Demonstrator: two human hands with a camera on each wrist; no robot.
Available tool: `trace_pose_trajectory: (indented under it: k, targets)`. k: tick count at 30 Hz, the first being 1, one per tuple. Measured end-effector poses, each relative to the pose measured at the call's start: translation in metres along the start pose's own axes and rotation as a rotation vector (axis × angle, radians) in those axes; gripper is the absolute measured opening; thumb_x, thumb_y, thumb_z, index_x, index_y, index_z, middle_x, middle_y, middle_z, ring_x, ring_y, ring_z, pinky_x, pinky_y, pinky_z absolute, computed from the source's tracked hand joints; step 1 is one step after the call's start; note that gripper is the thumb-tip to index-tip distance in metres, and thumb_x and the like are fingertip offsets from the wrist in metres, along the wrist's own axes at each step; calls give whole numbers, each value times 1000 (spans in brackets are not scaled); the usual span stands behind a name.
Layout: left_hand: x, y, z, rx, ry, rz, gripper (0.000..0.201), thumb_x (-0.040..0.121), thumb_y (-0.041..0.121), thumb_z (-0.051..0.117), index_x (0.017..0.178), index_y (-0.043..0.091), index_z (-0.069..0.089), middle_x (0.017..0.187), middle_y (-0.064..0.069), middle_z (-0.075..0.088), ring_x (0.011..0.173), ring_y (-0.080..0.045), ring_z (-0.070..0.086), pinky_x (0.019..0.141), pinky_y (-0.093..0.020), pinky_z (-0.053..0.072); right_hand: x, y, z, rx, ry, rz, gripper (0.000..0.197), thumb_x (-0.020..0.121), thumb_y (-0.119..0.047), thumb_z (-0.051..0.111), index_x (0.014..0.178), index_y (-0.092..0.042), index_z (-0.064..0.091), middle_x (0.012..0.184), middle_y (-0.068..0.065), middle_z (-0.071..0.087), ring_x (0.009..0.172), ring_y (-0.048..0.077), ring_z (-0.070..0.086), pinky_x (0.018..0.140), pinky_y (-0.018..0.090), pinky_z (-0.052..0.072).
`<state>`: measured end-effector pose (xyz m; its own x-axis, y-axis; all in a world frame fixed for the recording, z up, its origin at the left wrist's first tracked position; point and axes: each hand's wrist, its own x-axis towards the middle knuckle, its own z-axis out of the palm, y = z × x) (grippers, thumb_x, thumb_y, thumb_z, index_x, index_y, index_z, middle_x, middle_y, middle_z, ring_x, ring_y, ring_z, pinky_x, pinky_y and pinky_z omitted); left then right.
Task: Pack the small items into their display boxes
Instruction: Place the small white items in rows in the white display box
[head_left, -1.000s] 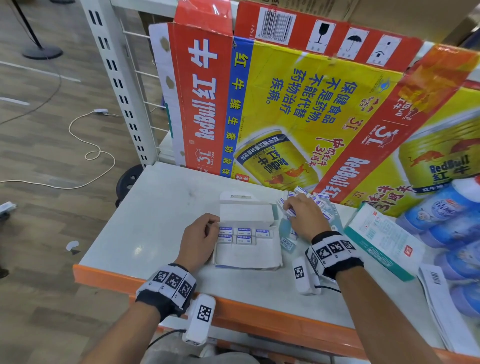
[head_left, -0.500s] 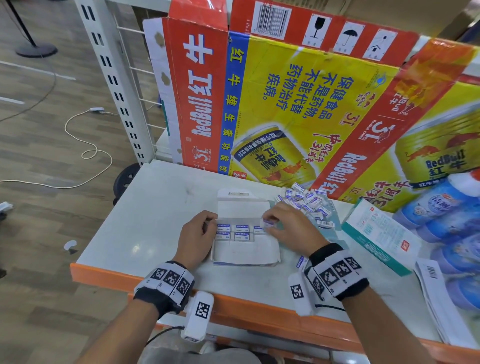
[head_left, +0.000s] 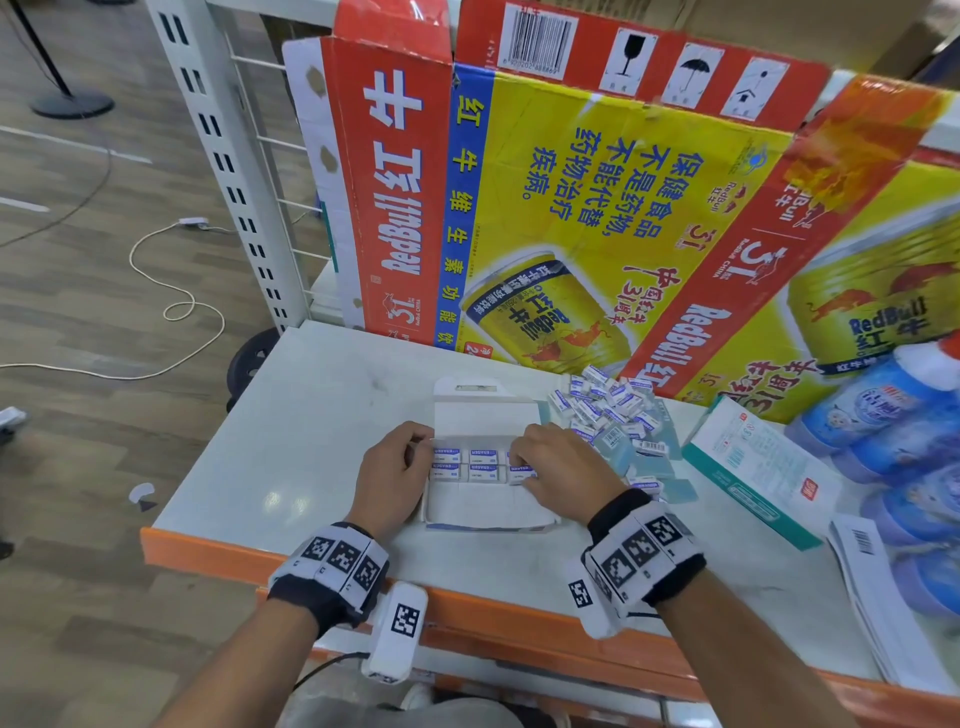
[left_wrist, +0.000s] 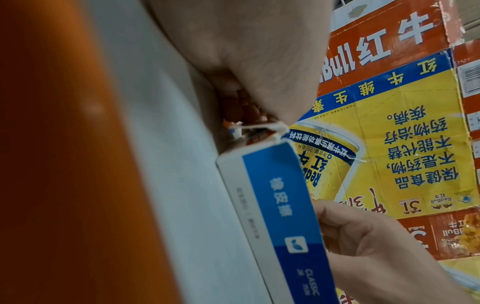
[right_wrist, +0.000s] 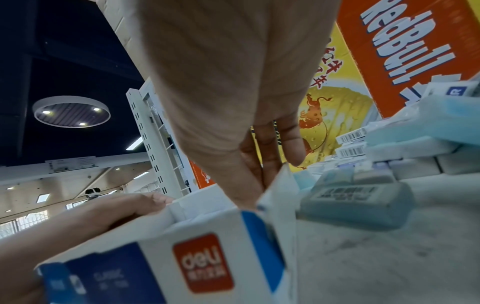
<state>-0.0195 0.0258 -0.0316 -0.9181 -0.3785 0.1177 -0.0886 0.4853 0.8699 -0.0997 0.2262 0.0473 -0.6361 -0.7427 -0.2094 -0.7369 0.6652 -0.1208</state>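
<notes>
A white and blue display box (head_left: 488, 506) lies open on the shelf top, with two rows of small white erasers (head_left: 483, 464) inside. My left hand (head_left: 395, 467) grips the box's left wall, fingers curled over its edge; the left wrist view shows this hand (left_wrist: 249, 61) against the box side (left_wrist: 280, 205). My right hand (head_left: 556, 467) reaches into the right end of the rows and pinches an eraser (head_left: 519, 474) there. In the right wrist view its fingers (right_wrist: 270, 148) point down into the box (right_wrist: 182, 257). A loose pile of erasers (head_left: 608, 405) lies behind on the right.
Red Bull cardboard (head_left: 571, 208) stands along the back. To the right sit a teal and white carton (head_left: 758, 467), blue bottles (head_left: 883, 415) and flat printed sheets (head_left: 872, 587). Pale blue packets (head_left: 618, 447) lie by the pile. The shelf's orange front edge (head_left: 467, 608) runs below my wrists.
My right hand left the eraser pile, moved left with an eraser, and now sits at the right end of the rows in the box. The left hand stayed on the box.
</notes>
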Motion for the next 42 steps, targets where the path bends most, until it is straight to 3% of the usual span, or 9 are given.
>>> trace_pose_trajectory:
  k: [8, 15, 20, 22, 25, 31, 34, 38, 42]
  targets:
    - [-1, 0, 0, -5, -1, 3, 15, 94, 16, 51, 89, 27, 60, 76, 8, 66, 71, -2, 58, 59, -5, 38, 4, -2, 2, -4, 6, 8, 17, 84, -8, 54, 85, -22, 45, 98, 4, 53, 94, 23, 49, 69, 27, 25]
    - [-1, 2, -1, -5, -10, -11, 13, 94, 15, 51, 91, 22, 61, 77, 6, 67, 70, -7, 58, 59, -8, 39, 3, 0, 0, 83, 3, 25, 6, 87, -14, 54, 90, -13, 59, 97, 4, 56, 94, 21, 49, 72, 28, 35]
    - [-1, 5, -2, -13, 2, -23, 14, 93, 13, 52, 89, 22, 62, 75, 8, 66, 66, -2, 56, 59, -5, 37, 3, 21, -17, 225, 257, 205, 19, 92, -16, 44, 79, -11, 57, 86, 5, 53, 82, 23, 50, 69, 36, 44]
    - [-2, 6, -2, -7, -4, -26, 14, 94, 13, 52, 90, 21, 62, 75, 6, 66, 65, -3, 56, 58, -5, 36, 6, 36, -22, 165, 305, 304, 21, 92, -11, 41, 95, -9, 62, 97, 9, 56, 94, 27, 51, 77, 39, 46]
    - [-2, 7, -3, 0, -12, -31, 13, 94, 14, 51, 91, 21, 62, 75, 5, 66, 65, -5, 56, 57, -6, 36, 11, 56, -21, 42, 163, 463, 38, 91, -7, 43, 126, -15, 54, 121, 14, 53, 117, 32, 43, 97, 43, 41]
    - [-2, 7, -3, -12, -8, -26, 13, 94, 13, 51, 91, 20, 62, 76, 2, 67, 68, -10, 58, 58, -7, 38, 19, 61, -13, -51, 106, 481, 33, 84, -2, 52, 116, -14, 51, 119, 11, 51, 111, 32, 47, 90, 41, 42]
    - [-3, 7, -3, -19, -9, -19, 13, 94, 13, 51, 91, 20, 61, 75, 1, 67, 69, -12, 58, 58, -7, 38, 21, 60, -11, -30, 85, 498, 37, 84, -3, 52, 119, -13, 49, 121, 13, 50, 112, 33, 48, 91, 43, 41]
    - [-2, 6, -3, -9, -10, -22, 13, 94, 15, 51, 91, 22, 61, 75, 1, 67, 70, -13, 59, 58, -8, 38, 18, 57, -11, 99, 152, 542, 34, 88, -3, 50, 121, -11, 50, 122, 15, 47, 109, 34, 51, 95, 44, 40]
    - [-1, 4, -2, -12, -19, -26, 13, 94, 16, 51, 93, 23, 62, 78, 3, 68, 72, -9, 60, 59, -8, 40, 10, 47, -18, 291, 236, 443, 26, 92, -6, 47, 117, -14, 47, 119, 12, 44, 99, 32, 54, 89, 43, 45]
